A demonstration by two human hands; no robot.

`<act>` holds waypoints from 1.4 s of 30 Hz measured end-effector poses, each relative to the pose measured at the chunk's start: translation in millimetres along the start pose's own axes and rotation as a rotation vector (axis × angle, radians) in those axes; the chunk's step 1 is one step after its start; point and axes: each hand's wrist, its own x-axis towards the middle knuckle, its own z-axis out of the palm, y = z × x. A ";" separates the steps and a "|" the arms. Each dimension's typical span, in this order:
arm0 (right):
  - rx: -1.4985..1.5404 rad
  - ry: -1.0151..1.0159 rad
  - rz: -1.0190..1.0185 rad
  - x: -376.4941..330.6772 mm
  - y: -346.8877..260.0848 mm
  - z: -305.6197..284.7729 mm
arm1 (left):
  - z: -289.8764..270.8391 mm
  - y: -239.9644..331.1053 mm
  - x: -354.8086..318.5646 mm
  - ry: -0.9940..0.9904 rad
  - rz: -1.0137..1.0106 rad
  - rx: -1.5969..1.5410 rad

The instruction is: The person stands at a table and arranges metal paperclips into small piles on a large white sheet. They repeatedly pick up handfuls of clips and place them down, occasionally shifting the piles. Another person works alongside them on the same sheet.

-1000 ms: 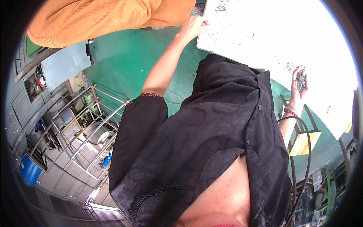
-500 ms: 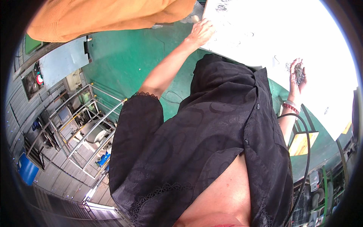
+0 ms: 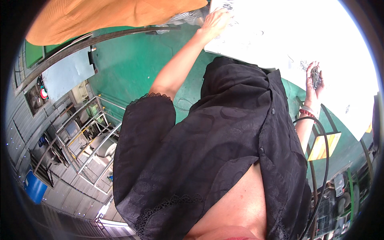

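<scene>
One bunch of thin, dark, metal-looking bits sits cupped in person's R hand, over edge of white table. Prob. light, stiff, slippery, not fragile; best cradled mid-bunch. L hand nr dark pile; can't tell its grip.

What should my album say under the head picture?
Right hand cupping thin dark pieces, left hand over the edge of the white table.

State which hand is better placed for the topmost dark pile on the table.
Likely the left hand, close to that dark pile; the right hand is farther, cradling thin metal pieces.
</scene>
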 end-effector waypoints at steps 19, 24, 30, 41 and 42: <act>-0.010 0.001 -0.055 -15.8 5.2 9.3 | 13.5 9.1 -21.0 0.039 -0.211 -0.068; 0.008 0.002 -0.136 -11.9 -15.3 -11.7 | 64.9 -69.0 -21.5 0.127 -0.315 -0.285; 0.035 -0.109 -0.200 -14.7 -23.9 -17.1 | 21.4 -99.6 13.1 -0.047 -0.295 -0.189; 0.151 -0.148 -0.309 -13.2 -28.2 -40.1 | 42.5 -188.7 17.3 -0.198 -0.050 0.053; 0.179 -0.176 -0.298 -14.7 -22.8 -36.7 | 35.7 -174.1 25.0 -0.215 -0.084 0.050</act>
